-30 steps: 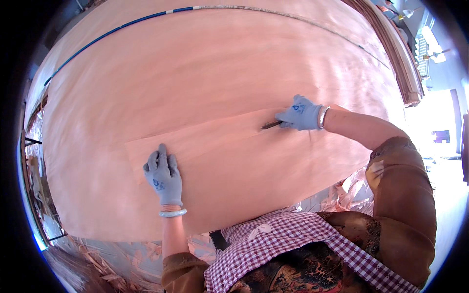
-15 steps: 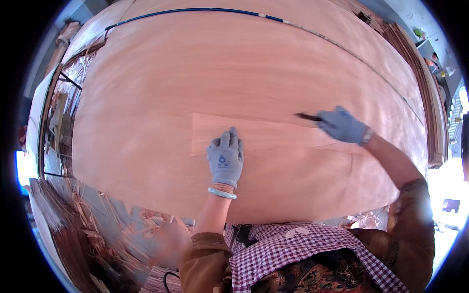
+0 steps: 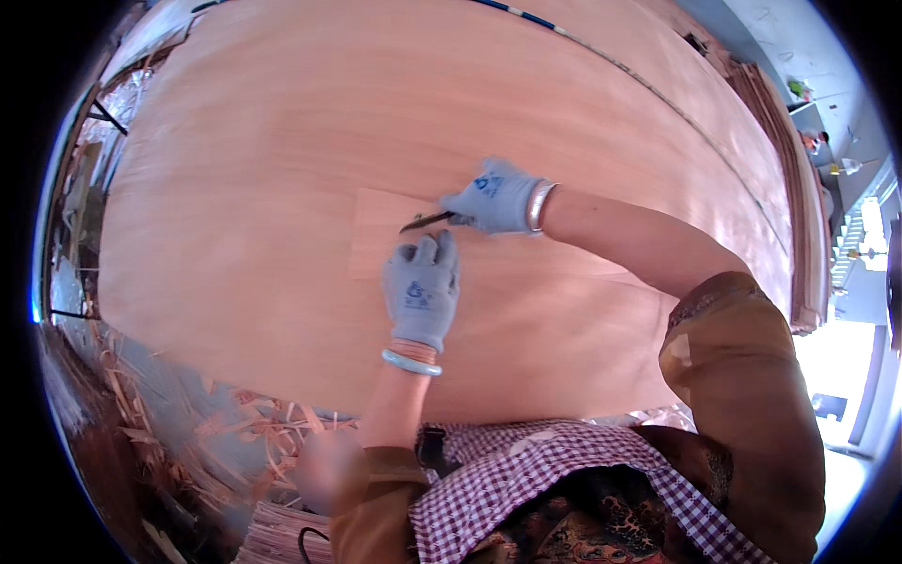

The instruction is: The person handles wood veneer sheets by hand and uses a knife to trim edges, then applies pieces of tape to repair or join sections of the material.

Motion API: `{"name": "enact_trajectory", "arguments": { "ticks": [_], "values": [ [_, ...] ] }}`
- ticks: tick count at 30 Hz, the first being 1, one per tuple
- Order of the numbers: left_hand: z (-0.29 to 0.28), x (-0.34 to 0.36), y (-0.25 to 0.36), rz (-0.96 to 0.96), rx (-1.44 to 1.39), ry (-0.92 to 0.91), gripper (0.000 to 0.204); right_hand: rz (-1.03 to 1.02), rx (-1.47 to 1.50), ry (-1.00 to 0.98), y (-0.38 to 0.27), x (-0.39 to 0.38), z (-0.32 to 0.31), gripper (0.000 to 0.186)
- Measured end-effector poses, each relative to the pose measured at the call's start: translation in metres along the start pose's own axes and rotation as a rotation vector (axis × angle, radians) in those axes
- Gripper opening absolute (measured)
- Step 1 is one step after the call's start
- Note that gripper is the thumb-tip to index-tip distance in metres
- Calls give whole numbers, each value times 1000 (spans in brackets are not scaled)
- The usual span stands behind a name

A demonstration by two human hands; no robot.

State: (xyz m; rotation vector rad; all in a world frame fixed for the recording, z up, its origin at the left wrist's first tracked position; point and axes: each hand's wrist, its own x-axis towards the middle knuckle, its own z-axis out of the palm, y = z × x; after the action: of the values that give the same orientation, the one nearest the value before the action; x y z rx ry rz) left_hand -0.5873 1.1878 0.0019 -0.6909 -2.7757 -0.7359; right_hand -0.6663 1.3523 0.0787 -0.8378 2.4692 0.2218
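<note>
The right grip (image 3: 498, 197) is closed around a slim dark knife (image 3: 426, 222), its tip pointing leftward, just ahead of the left grip (image 3: 422, 291). That left grip lies palm down and unclenched, fingertips on a rectangular veneer strip (image 3: 371, 230) — the strip runs out on both sides of it and rests on a broad pinkish veneer sheet (image 3: 254, 254). Well beyond the right grip, a long thin rod (image 3: 648, 86) crosses the sheet; behind the left grip — off to its left — wood scraps (image 3: 272, 432) litter the floor.

Wood sheet (image 3: 263, 160) smooth; gloves (image 3: 420, 296) matt fabric; apron (image 3: 526, 479) cloth; right-wrist bracelet (image 3: 539, 206) glossy metal.
</note>
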Motion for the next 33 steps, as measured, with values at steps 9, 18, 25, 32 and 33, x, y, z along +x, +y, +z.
{"name": "enact_trajectory", "arguments": {
  "ticks": [9,18,25,32,33],
  "values": [
    [7,6,8,65,58,60,23,386,179,-219,35,-103,29,17],
    [18,0,11,67,111,77,22,477,247,-85,36,-139,87,24],
    [23,0,10,79,150,73,22,581,240,-144,53,-188,121,27],
    [23,2,10,92,155,53,21,733,283,-175,64,-249,161,29],
    [24,2,8,102,153,61,21,744,285,-145,62,-257,167,29]
  ]
}}
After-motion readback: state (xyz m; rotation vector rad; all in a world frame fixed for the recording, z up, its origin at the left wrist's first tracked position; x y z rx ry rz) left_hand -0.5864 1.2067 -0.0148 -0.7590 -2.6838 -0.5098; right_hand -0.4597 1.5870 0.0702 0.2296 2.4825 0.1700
